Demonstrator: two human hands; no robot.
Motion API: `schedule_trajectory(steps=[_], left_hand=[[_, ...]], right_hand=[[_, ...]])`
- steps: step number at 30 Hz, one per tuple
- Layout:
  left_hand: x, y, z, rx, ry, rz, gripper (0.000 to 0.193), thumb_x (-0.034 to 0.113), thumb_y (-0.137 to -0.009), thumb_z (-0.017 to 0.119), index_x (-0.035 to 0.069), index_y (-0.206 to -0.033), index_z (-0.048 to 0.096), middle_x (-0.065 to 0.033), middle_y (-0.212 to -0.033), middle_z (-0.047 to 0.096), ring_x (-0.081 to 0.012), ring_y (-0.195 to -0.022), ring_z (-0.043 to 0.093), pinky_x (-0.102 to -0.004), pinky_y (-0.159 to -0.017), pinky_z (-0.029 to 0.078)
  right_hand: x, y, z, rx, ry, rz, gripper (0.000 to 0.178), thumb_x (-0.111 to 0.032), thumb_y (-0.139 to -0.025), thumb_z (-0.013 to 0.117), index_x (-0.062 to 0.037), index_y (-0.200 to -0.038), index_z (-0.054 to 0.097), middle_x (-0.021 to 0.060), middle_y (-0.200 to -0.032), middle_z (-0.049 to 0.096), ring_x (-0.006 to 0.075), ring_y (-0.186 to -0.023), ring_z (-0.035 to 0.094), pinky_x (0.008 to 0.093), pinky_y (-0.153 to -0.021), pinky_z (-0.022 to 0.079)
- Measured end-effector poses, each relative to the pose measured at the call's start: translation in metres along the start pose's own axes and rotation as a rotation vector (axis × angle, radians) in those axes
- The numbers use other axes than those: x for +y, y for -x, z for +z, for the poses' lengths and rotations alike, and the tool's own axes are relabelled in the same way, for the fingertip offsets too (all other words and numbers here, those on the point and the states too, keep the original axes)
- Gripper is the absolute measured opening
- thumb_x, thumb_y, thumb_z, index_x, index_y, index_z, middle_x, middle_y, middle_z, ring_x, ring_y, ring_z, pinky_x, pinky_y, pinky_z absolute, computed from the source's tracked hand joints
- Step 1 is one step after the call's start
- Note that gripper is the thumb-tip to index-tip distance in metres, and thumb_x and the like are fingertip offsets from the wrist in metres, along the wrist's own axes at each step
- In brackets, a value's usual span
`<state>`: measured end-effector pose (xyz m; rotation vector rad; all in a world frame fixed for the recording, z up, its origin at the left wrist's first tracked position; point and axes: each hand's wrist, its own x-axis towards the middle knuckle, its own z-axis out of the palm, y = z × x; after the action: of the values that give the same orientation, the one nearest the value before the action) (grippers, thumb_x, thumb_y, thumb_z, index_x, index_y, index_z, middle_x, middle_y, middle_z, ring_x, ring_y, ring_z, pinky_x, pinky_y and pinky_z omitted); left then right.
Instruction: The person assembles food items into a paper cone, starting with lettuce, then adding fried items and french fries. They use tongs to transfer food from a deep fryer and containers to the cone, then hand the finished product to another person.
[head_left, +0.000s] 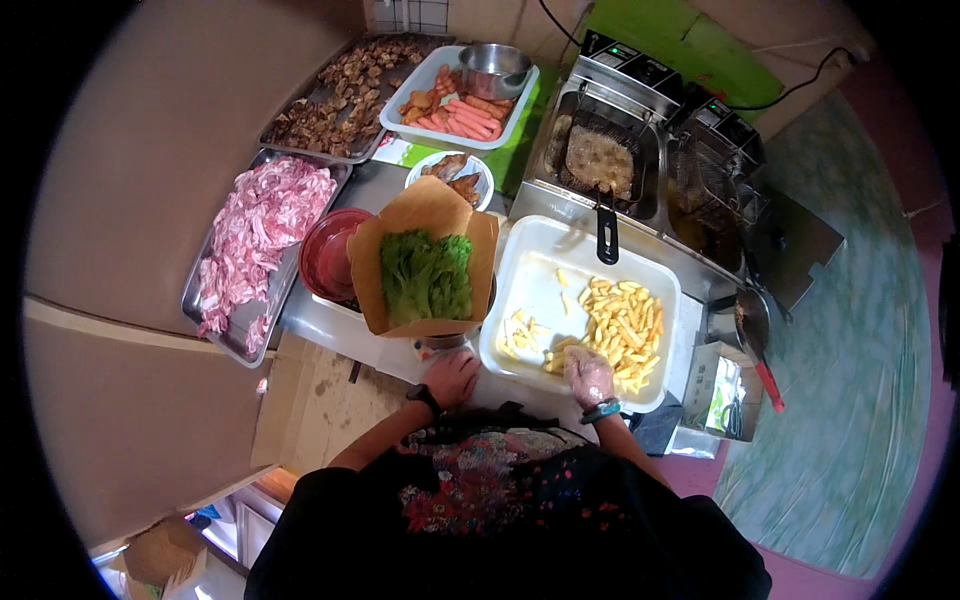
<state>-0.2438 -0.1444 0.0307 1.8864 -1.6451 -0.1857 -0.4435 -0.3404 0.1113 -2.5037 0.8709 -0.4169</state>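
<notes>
My right hand (588,376), in a clear plastic glove, is down in a white plastic tub (515,270) at its near side. Its fingers are bent around some french fries, partly hidden under the hand. More golden french fries (625,325) are heaped on the tub's right side, with a few paler ones at the left. My bare left hand (452,378), a dark watch on its wrist, rests on the counter's near edge with its fingers laid down, holding nothing. Just beyond it stands an open brown cardboard food box (372,285) with green lettuce (425,275) inside.
Behind the tub stands a two-basin fryer (535,195), a basket frying in bubbling oil. Trays of raw sliced meat (260,220) and browned pieces (345,90) lie left. A white tub of sausages (470,120), a bowl (480,180) and a red bowl (325,255) surround the box.
</notes>
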Motion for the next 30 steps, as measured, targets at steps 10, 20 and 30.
schedule_trajectory(steps=[10,20,30], left_hand=[[-0.004,-0.003,0.000,-0.051,-0.011,-0.001,0.018,0.018,-0.076,0.052,0.008,-0.091,0.051,-0.0090,-0.090,0.050,-0.0257,-0.085,0.051,-0.0372,-0.072,0.043],[-0.006,0.001,-0.005,-0.038,-0.032,0.019,0.015,0.016,-0.074,0.052,0.006,-0.085,0.051,-0.0097,-0.085,0.051,-0.0260,-0.083,0.052,-0.0373,-0.073,0.041],[-0.006,0.005,0.003,0.128,0.006,0.070,0.011,0.017,-0.072,0.053,0.008,-0.077,0.051,-0.0073,-0.082,0.051,-0.0233,-0.080,0.053,-0.0351,-0.071,0.042]], right_hand=[[-0.002,-0.002,0.002,0.006,-0.021,0.046,0.022,-0.016,-0.078,0.050,-0.0037,-0.093,0.060,0.0177,-0.088,0.061,0.0329,-0.083,0.057,0.0382,-0.075,0.045],[-0.005,0.000,0.006,0.001,-0.051,-0.025,0.022,-0.014,-0.078,0.048,-0.0007,-0.092,0.060,0.0179,-0.083,0.061,0.0292,-0.076,0.059,0.0348,-0.071,0.046],[-0.003,0.005,0.002,-0.032,0.021,0.000,0.023,-0.011,-0.076,0.050,0.0023,-0.092,0.059,0.0195,-0.085,0.061,0.0313,-0.076,0.059,0.0362,-0.070,0.047]])
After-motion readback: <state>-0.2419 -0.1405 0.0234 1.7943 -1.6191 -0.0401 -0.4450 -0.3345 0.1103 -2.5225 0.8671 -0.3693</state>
